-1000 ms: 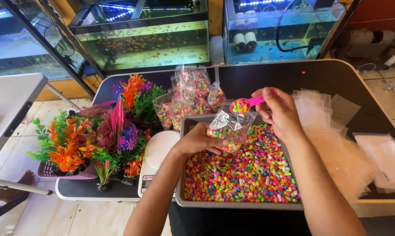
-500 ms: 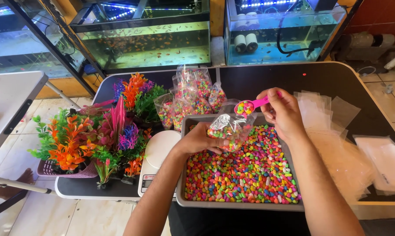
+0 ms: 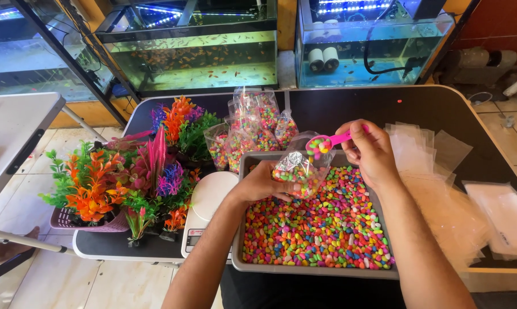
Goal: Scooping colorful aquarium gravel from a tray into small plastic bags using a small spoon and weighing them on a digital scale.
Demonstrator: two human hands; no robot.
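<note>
My left hand (image 3: 264, 182) grips a small clear plastic bag (image 3: 299, 167) partly filled with multicoloured pebbles, held above a grey tray (image 3: 304, 269) full of the same pebbles. My right hand (image 3: 368, 150) holds a pink scoop (image 3: 326, 143) loaded with a few pebbles, its bowl right at the bag's open mouth. Both hands hover over the far end of the tray.
Several filled pebble bags (image 3: 248, 127) stand behind the tray. A white scale (image 3: 208, 210) sits left of it, beside colourful plastic plants (image 3: 127, 177). Empty clear bags (image 3: 441, 183) lie to the right on the black table (image 3: 430, 109). Fish tanks (image 3: 195, 54) line the back.
The scoop has stayed at the bag's mouth, shifting slightly; the bag has sunk a little lower over the tray.
</note>
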